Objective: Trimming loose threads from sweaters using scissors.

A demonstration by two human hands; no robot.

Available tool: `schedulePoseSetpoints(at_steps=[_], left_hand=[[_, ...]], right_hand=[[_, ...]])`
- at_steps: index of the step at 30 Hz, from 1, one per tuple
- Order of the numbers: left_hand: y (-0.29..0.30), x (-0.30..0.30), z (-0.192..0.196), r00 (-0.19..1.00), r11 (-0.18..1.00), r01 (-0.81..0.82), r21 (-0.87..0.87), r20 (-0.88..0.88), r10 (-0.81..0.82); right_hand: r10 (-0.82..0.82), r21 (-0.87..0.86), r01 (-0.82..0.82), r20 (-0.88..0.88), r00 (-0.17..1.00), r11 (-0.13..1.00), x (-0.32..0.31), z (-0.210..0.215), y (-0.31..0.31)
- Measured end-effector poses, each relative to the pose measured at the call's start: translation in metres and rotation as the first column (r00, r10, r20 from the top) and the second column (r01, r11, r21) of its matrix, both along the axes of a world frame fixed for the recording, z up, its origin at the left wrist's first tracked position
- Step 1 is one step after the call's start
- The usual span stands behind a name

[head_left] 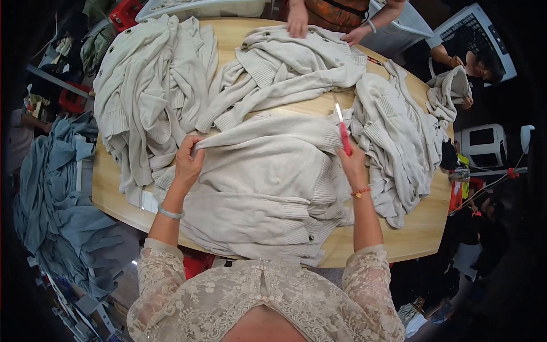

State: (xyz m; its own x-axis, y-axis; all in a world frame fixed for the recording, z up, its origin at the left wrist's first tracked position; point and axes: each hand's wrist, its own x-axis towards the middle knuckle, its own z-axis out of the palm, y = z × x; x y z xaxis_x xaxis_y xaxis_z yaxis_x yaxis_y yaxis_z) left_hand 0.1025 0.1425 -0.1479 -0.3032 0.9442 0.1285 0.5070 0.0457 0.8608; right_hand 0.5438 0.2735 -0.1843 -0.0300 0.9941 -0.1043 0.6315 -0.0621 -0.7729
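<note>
A cream knitted cardigan (pixel 268 165) lies spread on the wooden table in front of me, with ribbed edges toward the right. My left hand (pixel 190 157) pinches a raised fold at its left side. In my right hand (pixel 353 162) is a pair of red-handled scissors (pixel 345 138), its metal blades pointing away from me. The right hand is beside the cardigan's ribbed edge; whether its fingers also grip the knit is hidden.
Cream knitwear is piled at the left (pixel 137 97) and right (pixel 393 137) of the table (pixel 114 191). Across from me, a co-worker's hands (pixel 298 23) rest on another cream cardigan (pixel 302 62). Another person at the far right handles a cream garment (pixel 450 94). Blue-grey garments (pixel 57 188) hang at the left.
</note>
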Motion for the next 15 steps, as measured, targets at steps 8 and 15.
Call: schedulePoseSetpoints(at_steps=[8,15], left_hand=[[-0.091,0.007,0.025,0.933,0.916,0.358,-0.182,0.027,-0.36],[-0.061,0.006,0.048,0.841,0.774,0.531,-0.345,0.324,-0.433]], right_hand=[[-0.133,-0.375,0.049,-0.203,0.97,0.926,0.083,0.133,-0.115],[-0.053,-0.525,-0.061,-0.199,0.979,0.849,0.089,0.129,-0.132]])
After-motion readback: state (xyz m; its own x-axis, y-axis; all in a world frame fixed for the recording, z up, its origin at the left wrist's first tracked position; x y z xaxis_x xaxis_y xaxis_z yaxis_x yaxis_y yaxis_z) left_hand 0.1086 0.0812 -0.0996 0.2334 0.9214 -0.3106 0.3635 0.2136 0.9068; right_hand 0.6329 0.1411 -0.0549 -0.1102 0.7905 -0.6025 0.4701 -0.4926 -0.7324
